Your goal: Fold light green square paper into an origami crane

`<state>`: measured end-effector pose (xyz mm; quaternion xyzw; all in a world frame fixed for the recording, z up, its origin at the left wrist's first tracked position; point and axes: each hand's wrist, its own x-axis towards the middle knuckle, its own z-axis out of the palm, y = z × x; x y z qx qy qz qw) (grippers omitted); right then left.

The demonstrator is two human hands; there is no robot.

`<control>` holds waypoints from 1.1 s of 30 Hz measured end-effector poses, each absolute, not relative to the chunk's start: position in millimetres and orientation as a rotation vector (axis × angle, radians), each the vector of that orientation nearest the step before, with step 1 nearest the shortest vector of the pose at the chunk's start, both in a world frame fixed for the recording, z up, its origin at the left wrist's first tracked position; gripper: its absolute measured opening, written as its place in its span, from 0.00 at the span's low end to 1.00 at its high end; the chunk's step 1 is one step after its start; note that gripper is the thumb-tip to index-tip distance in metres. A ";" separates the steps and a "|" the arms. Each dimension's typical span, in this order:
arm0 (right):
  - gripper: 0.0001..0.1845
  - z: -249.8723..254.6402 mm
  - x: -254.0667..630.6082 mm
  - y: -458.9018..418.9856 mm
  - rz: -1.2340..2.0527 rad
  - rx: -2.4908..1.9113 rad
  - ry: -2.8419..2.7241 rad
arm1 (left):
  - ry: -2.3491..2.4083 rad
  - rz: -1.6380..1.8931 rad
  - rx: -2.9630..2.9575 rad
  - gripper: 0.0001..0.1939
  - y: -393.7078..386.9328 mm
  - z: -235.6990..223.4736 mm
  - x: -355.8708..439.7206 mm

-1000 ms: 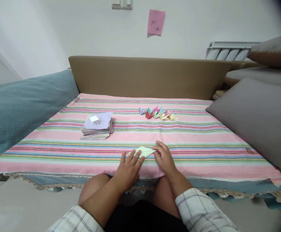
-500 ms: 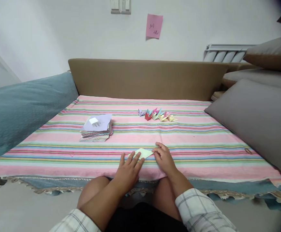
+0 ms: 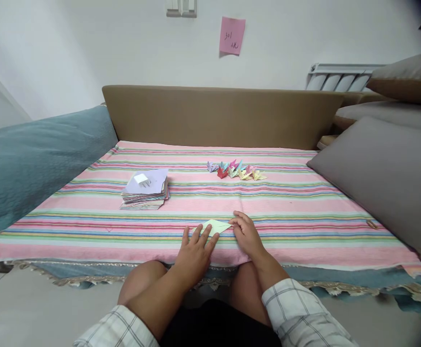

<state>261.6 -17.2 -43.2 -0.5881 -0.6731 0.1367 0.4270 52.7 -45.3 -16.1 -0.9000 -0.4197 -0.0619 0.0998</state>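
A pale green sheet of folded origami paper [image 3: 215, 226], shaped like a long diamond, lies flat on the striped cloth in front of me. My left hand [image 3: 196, 253] rests palm down over its left part, fingers spread and pressing on it; that end is partly hidden. At the right tip of the paper is my right hand [image 3: 247, 236], its fingers bent and the thumb and index finger closed on the point. Beyond the hands, several small folded paper cranes [image 3: 235, 170] in purple, blue, red, pink, green and yellow stand in a cluster.
To the left, a stack of coloured paper [image 3: 148, 188] carries a white plug adapter [image 3: 142, 180]. Striped cloth [image 3: 87, 217] covers the sofa seat. Grey cushions [image 3: 384, 178] are piled at right, with a small brown object [image 3: 371, 224] near them. A blue armrest [image 3: 51, 154] bounds the left.
The view has tilted down very slightly. Both hands stay on the green paper in almost the same pose, with only a slight shift of the right fingers at the tip.
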 end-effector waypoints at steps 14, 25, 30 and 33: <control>0.11 -33.3 262.3 -17.0 0.484 -1.467 -1.675 | -1.246 -0.170 -2.631 0.29 -46.8 -15.5 53.6; 0.10 -25.3 261.4 -13.0 0.524 -1.467 -1.805 | -1.237 -0.217 -2.623 0.29 -46.1 -20.9 53.6; 0.11 -20.9 260.1 -10.0 0.540 -1.448 -1.869 | -1.247 -0.205 -2.637 0.29 -46.8 -19.1 53.4; 0.10 -20.7 258.9 -8.8 0.521 -1.441 -1.919 | -1.251 -0.187 -2.656 0.29 -47.4 -17.4 53.4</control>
